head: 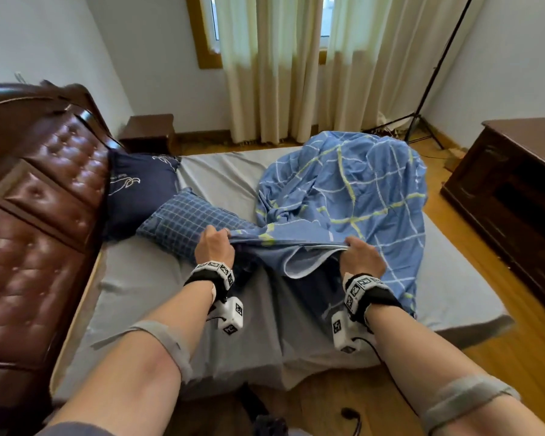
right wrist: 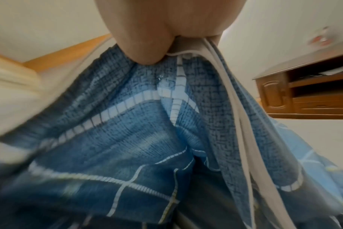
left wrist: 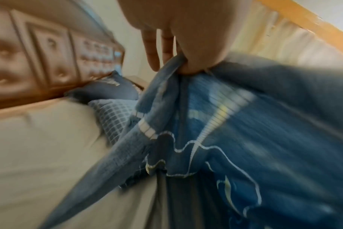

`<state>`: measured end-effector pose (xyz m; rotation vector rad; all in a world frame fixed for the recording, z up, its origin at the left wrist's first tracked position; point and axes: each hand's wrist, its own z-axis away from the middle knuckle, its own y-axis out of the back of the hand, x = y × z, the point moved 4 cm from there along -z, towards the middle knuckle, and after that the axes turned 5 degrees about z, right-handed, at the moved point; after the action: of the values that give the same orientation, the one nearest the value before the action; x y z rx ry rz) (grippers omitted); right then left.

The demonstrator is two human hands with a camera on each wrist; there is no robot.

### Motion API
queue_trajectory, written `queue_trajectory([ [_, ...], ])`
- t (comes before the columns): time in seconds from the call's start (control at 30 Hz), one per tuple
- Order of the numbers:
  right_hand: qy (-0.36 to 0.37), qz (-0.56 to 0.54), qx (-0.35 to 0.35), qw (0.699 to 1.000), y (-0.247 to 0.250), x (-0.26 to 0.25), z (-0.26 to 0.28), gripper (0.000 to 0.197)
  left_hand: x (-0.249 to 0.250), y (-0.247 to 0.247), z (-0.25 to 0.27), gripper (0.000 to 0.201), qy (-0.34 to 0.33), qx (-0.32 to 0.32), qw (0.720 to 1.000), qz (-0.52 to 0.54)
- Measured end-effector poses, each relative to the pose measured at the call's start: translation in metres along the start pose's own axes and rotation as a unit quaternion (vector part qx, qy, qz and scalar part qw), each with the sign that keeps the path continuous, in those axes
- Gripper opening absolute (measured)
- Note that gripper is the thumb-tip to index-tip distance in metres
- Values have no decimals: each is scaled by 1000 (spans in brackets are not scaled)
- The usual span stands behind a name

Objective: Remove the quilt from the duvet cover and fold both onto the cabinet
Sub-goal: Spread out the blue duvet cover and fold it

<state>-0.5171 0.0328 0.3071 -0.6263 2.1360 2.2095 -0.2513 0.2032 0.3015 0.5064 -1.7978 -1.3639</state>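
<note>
Left hand (head: 214,247) and right hand (head: 361,258) pinching duvet cover (head: 343,190) edge taut over bed (head: 221,180), likely spreading opening for quilt removal.

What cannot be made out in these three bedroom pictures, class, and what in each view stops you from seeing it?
- Quilt: unseen in the head view, if inside the duvet cover.
- Left hand grip: blurred in the left wrist view.
- Right hand fingers: palm hides them in the right wrist view.
- Cabinet: cut by the head view's right edge.
</note>
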Motion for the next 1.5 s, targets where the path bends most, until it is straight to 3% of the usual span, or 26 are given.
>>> queue_trajectory([
  [0.13,-61,-9,2,998,4,0,-2,30,-13,14,-19,24,-20,1,998,61],
  [0.2,-64,-27,-9,998,-2,-24,7,27,-14,24,-29,31,-27,-35,996,80],
  [0.27,-15,-52,-21,998,-19,-63,16,31,-20,34,-36,37,-45,-77,993,81],
  [0.37,84,-98,-114,985,-47,-138,38,51,-37,53,-47,33,-82,-113,982,129],
  [0.47,114,-150,-154,970,-70,-205,58,51,-64,77,-59,31,-144,-135,965,173],
  [0.53,125,-150,-146,970,-80,-243,68,41,-89,94,-65,57,-192,-168,957,142],
  [0.6,138,-139,-158,968,-84,-277,82,33,-119,104,-67,68,-239,-186,950,70],
  [0.67,150,-110,-165,969,-88,-305,97,21,-152,107,-69,58,-263,-194,945,29],
  [0.73,157,-110,-197,962,-97,-331,111,23,-182,113,-72,50,-267,-197,943,15],
  [0.8,173,-128,-268,939,-112,-358,128,38,-208,120,-76,46,-256,-194,947,17],
  [0.87,210,-91,-291,929,-133,-381,137,50,-228,129,-78,45,-250,-184,951,12],
  [0.93,236,-66,-255,935,-144,-402,143,44,-250,137,-81,50,-247,-178,953,-12],
  [1.0,211,-98,-213,949,-150,-419,141,25,-280,143,-86,56,-223,-175,958,-46],
  [1.1,183,-157,-166,956,-149,-441,145,14,-338,144,-85,52,-138,-186,968,-101],
  [1.27,205,-201,-181,941,-164,-473,150,23,-398,146,-67,28,-26,-139,972,-188],
  [1.4,249,-145,-226,931,-173,-478,161,45,-429,146,-57,26,43,-111,966,-230],
  [1.5,344,4,-264,901,-181,-472,171,57,-447,144,-55,27,81,-107,963,-233],
])
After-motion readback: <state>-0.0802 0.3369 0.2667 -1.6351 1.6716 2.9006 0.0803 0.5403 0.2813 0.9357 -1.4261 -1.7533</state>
